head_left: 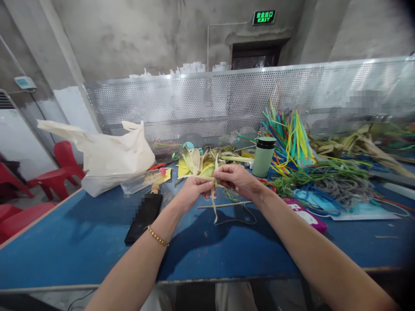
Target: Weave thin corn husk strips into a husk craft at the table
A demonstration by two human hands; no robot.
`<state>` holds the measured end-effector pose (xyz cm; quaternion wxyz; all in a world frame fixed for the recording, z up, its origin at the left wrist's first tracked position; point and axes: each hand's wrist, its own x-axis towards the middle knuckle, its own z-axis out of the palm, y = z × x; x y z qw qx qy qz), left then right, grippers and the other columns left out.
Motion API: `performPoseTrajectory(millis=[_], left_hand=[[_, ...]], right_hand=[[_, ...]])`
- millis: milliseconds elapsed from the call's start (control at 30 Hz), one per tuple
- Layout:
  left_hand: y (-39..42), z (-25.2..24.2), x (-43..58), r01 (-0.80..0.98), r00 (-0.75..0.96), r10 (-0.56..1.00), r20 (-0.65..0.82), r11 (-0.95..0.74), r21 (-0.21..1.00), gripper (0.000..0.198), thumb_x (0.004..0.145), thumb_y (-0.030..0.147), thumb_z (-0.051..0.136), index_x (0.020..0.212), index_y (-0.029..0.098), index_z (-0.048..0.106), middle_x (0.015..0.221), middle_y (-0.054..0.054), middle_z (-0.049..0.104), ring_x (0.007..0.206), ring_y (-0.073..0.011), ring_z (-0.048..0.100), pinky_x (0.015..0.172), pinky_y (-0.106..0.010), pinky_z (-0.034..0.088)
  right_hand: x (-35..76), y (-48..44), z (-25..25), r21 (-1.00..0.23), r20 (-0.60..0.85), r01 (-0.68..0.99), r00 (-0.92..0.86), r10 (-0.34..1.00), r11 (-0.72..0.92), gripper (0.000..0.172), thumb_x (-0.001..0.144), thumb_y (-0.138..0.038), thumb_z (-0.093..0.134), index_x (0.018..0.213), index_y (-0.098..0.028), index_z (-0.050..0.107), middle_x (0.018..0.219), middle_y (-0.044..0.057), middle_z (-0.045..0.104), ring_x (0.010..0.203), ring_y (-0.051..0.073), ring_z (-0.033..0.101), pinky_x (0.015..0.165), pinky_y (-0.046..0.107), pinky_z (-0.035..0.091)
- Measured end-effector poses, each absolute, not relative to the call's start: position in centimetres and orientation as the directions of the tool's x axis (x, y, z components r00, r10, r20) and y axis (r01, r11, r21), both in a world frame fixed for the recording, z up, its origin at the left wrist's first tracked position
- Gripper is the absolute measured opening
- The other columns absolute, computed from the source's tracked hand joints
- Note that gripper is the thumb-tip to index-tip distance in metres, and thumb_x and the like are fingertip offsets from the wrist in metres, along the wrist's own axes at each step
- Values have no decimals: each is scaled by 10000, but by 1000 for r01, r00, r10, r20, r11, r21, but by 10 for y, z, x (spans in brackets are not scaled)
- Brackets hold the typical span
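Husk strips pinched in both hands, dead centre over the blue table [97, 242].

Clock is centred on the hands, 12 = far side of table.

- Left hand [196, 191]: closed, thumb pressed on a pale strip running crosswise. Beaded bracelet [158, 236] on that wrist.
- Right hand [238, 178]: closed, thumb and fingertips gripping the work from the 3 o'clock side, near the upper end.
- Husk strips [213, 206]: crossed between the two hands, one tip up toward 12, one tail hanging toward 6. Exact crossing partly hidden by fingers, can't tell if knotted.
- 6: thin stick [207, 206] lying on the table, dark cord [240, 223] curling just beside it.
- 8: black phone [142, 220], flat, near left forearm.
- 9: clear bottle [149, 178] with pink cap, on its side. White plastic bag [116, 160] just behind it, standing up. Red chairs [65, 164] further out, off the table.
- 11: loose husks [193, 160], heaped near the hands.
- 12: perforated metal panel [181, 99] along the far side.
- 2: green tumbler [264, 159], upright, lid on; bundle of coloured strips [296, 138] behind it.
- 3: tangled green cord [304, 179].
- 4: purple box [309, 218], just beside right forearm.
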<state>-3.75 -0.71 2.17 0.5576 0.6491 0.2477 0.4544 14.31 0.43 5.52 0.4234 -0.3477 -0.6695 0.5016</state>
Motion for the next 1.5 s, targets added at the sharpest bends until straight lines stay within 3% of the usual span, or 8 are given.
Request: performPoseTrajectory(millis=[167,333,533,667,900,1133,1400,1500], left_hand=[[-7,22,-39,-210,485,821,301,-225,951,267,793,350,678,680,109,683,643,-53,634,522,-83,463,565,-256,331],[-4,20,-38,-157,439,834,333,-293,943,279,793,358,670,666,110,677,635,-47,627,526,-86,450,559,-252,339],[-2,19,-35,194,299,865,402,-468,862,245,793,259,619,584,134,626,523,7,527,508,-96,420,526,-236,313],[-8,22,-32,337,303,808,505,-587,736,150,789,152,583,685,141,690,639,-21,630,606,-121,508,587,-233,353],[-12,21,-30,493,299,839,454,-543,680,133,768,178,619,761,133,745,639,-41,662,568,-123,491,560,-243,318],[-6,21,-36,324,304,877,373,-463,825,287,785,281,621,542,130,648,465,10,493,481,-92,400,509,-237,286],[-12,25,-34,98,386,891,241,-299,949,286,717,339,698,557,109,642,506,-16,557,459,-76,411,487,-231,301],[-12,25,-36,6,441,865,238,-268,963,306,720,371,707,571,113,636,557,-30,594,472,-73,420,497,-237,304]], right_hand=[[144,6,51,-985,165,-23,-453,876,173,356,671,-457,785,732,-150,616,553,-37,534,473,67,421,455,217,285],[142,7,52,-939,246,141,-357,901,312,358,715,-482,718,736,-131,650,531,-33,526,447,65,386,427,220,260],[141,13,53,-760,393,466,-228,891,454,355,746,-464,655,598,-143,621,515,0,560,451,89,431,448,236,296],[138,15,52,-594,407,644,-276,871,482,370,747,-447,642,550,-135,660,526,27,593,513,116,486,482,243,294],[138,5,62,-399,332,774,-379,864,492,223,697,-209,594,502,-147,683,446,15,570,461,106,463,480,250,261],[146,14,60,-600,374,516,-494,785,611,140,679,-180,542,576,-145,631,529,-14,561,491,86,444,474,211,282],[149,17,58,-785,246,325,-618,746,528,18,675,-161,590,671,-155,606,566,-37,542,480,74,442,454,197,336],[150,14,60,-820,260,267,-615,745,506,145,743,-295,658,730,-153,628,585,-26,563,477,77,450,443,203,335]])
